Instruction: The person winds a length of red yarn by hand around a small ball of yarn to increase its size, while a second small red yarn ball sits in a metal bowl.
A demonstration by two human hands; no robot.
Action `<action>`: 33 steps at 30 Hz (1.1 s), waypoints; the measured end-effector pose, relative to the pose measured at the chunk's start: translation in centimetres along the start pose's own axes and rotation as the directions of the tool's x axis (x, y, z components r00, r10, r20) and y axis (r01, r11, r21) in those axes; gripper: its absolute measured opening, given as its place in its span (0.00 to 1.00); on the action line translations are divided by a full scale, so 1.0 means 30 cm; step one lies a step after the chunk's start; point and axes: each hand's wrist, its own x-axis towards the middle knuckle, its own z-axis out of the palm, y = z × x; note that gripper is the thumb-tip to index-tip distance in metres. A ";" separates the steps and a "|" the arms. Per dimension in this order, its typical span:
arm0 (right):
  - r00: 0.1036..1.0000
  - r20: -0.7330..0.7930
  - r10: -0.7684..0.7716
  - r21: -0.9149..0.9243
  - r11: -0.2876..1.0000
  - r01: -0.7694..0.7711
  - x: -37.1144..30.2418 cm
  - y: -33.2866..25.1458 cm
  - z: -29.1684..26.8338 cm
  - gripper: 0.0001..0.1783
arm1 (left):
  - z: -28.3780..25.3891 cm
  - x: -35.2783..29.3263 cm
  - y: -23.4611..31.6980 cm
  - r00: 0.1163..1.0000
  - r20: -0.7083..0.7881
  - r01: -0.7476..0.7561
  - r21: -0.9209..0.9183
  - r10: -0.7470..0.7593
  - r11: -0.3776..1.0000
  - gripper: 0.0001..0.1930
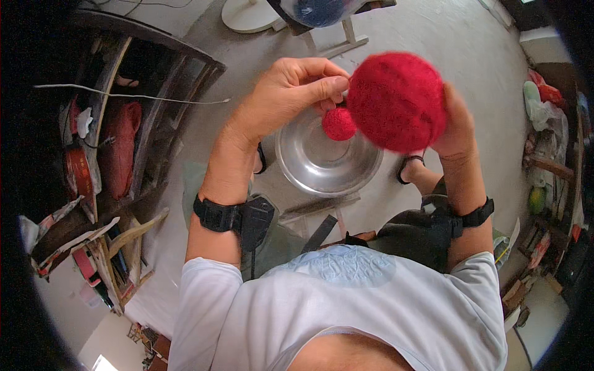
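My right hand (pixel 456 120) is wrapped round the right side of a large, fuzzy red ball (pixel 397 102), slightly blurred, held up in front of me. Thumb and fingers of my left hand (pixel 303 86) are pinched together at the large ball's left edge. Just below those fingertips is a small red ball (pixel 339 123) of similar texture. Whether the pinch is on the small ball itself or on a thread is hidden. Under both balls a shiny metal basin (pixel 297 170) stands between my feet.
Dark wooden shelving (pixel 176 93) with red items lines the left, and a thin white rod (pixel 136 96) juts from it. At the top are a white round base (pixel 247 15) and a stool-like frame (pixel 340 46). Bags and clutter (pixel 544 99) line the right wall.
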 end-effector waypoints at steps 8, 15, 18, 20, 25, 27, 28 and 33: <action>0.913 -0.310 -0.266 -0.191 0.958 0.215 0.055 -0.024 0.019 0.30 | 0.048 0.016 -0.019 0.917 0.336 0.198 0.078 -0.212 0.977 0.10; 0.813 -0.391 -0.431 -0.773 0.633 -0.036 0.054 0.039 0.033 0.39 | 0.043 -0.025 0.053 0.863 0.472 0.160 0.077 -0.177 0.984 0.08; 0.910 -0.324 -0.260 -0.776 0.623 -0.098 0.048 0.042 0.047 0.36 | 0.007 -0.038 0.054 0.948 0.305 -0.056 -0.117 0.090 0.992 0.05; 0.940 -0.308 -0.144 -0.732 0.668 -0.138 0.045 0.047 0.057 0.36 | -0.003 -0.034 0.049 0.976 0.206 -0.044 -0.113 0.066 0.993 0.05; 0.966 -0.204 0.162 -0.421 0.876 -0.236 0.034 0.016 0.082 0.35 | -0.014 -0.015 0.028 0.999 -0.006 -0.052 0.045 0.053 0.998 0.07; 0.974 -0.150 0.170 -0.303 0.930 -0.209 0.028 0.008 0.071 0.36 | -0.023 -0.015 0.015 0.998 -0.039 -0.049 0.051 0.051 0.997 0.07; 0.981 -0.097 0.169 -0.177 0.967 -0.184 0.022 0.003 0.061 0.36 | -0.026 -0.015 0.010 0.996 -0.071 -0.046 0.058 0.050 0.997 0.08; 0.982 0.135 -0.129 0.291 0.953 0.085 0.000 -0.003 -0.004 0.30 | -0.003 0.006 -0.012 0.999 -0.029 0.032 -0.045 -0.034 0.998 0.08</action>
